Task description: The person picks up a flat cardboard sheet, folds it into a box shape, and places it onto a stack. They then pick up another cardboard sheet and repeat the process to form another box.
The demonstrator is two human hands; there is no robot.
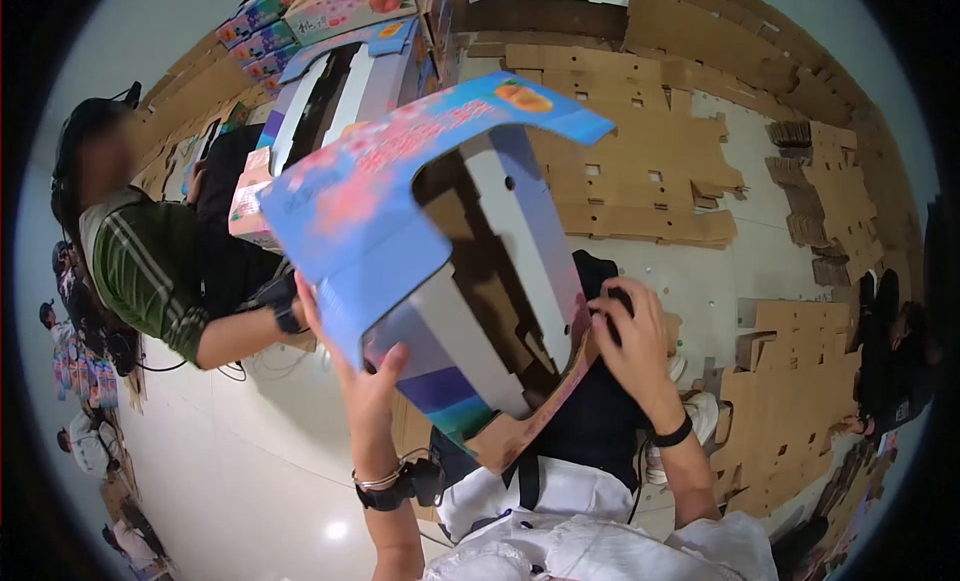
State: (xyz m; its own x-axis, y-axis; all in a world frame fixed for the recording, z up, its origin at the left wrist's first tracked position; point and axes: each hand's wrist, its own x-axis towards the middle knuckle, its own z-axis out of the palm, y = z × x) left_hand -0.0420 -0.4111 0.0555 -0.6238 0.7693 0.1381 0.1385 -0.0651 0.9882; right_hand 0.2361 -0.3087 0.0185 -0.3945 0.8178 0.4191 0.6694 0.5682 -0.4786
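A large printed cardboard box [430, 221], blue and pink outside with an orange fruit picture, is held up in front of me, part folded, its white and brown inside facing me. My left hand [365, 381] grips its lower left edge, thumb on the inner face. My right hand [630, 331] presses on the lower right flap, fingers curled over the brown edge. Both wrists wear bands.
A co-worker in a green striped top [150, 271] sits at the left, an arm reaching toward folded boxes [330, 81] stacked behind. Flat brown cardboard sheets [640, 171] cover the floor beyond; more lie at the right [790, 401]. Other people sit far left.
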